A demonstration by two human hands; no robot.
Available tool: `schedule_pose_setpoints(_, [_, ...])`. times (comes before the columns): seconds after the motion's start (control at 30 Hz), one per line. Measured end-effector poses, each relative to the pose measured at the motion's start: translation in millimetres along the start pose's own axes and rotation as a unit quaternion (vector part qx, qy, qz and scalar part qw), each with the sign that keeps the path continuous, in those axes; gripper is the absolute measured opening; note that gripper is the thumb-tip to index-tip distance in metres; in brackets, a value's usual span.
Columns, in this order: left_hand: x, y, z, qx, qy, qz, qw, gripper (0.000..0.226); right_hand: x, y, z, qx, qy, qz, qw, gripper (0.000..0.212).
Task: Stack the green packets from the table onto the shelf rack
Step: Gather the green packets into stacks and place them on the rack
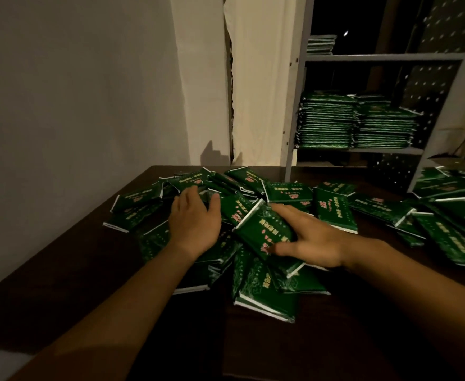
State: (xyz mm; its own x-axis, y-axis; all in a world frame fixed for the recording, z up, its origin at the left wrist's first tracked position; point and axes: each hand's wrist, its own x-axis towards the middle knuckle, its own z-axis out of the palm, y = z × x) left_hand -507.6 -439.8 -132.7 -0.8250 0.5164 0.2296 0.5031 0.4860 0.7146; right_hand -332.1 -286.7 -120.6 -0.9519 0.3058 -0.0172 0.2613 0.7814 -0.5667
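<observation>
Nearest the camera, two bare forearms reach forward over the dark desk (61, 259) toward a loose heap of green packets (333, 213), which sprawls across the desk's far half and off to the right. The left hand (194, 221) lies palm down on the heap's left side, fingers relaxed and slightly spread, gripping nothing; it looks set to gather or steady packets. The right hand (312, 240) comes in from the right and grips one tilted packet (264, 229), thumb on its printed near face, fingers behind its far edge, probably lifting it clear of the heap. Behind the desk, the shelf rack (382, 57) already carries neat stacks of green packets (357, 122) on its middle level, with a smaller stack higher up.
</observation>
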Motion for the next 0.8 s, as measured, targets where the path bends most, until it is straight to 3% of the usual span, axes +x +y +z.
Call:
schedule_pose_setpoints(0.1, [-11, 17, -1, -0.15, 0.022, 0.009, 0.988, 0.038, -9, 7, -4, -0.059, 0.064, 0.001, 0.996, 0.093])
schedule_pose_setpoints(0.17, [-15, 18, -11, -0.152, 0.004, 0.031, 0.988, 0.036, -17, -1, -4, -0.114, 0.068, 0.015, 0.991, 0.095])
schedule_pose_setpoints(0.2, [-14, 15, -17, -0.116, -0.008, 0.039, 0.992, 0.042, -19, -6, -1, -0.135, 0.048, 0.027, 0.989, 0.099])
schedule_pose_setpoints(0.27, [-13, -5, -32, 0.056, -0.023, 0.092, 0.994, 0.058, -22, -14, 9, -0.175, -0.007, 0.032, 0.984, 0.108])
schedule_pose_setpoints(0.33, [-10, -28, -43, 0.19, -0.056, 0.102, 0.975, 0.097, -20, -15, 17, -0.195, -0.041, 0.033, 0.979, 0.112])
schedule_pose_setpoints(0.43, [-6, -39, -43, 0.131, -0.161, 0.031, 0.978, 0.139, -19, -12, 17, -0.195, -0.05, 0.032, 0.979, 0.11])
schedule_pose_setpoints(0.53, [-7, -29, -27, 0.172, -0.22, 0.04, 0.959, 0.139, -26, -6, 9, -0.2, -0.043, 0.011, 0.979, 0.107])
schedule_pose_setpoints(0.63, [-17, -19, -9, 0.195, -0.199, 0.044, 0.96, 0.134, -35, 5, 3, -0.168, -0.022, -0.004, 0.986, 0.1])
schedule_pose_setpoints(0.7, [-27, -11, 5, 0.197, -0.134, 0.067, 0.969, 0.126, -43, 18, -4, -0.159, 0.028, -0.034, 0.986, 0.094])
schedule_pose_setpoints(0.8, [-32, -3, 21, 0.249, -0.038, 0.107, 0.962, 0.114, -53, 37, -12, -0.245, 0.084, -0.037, 0.965, 0.09])
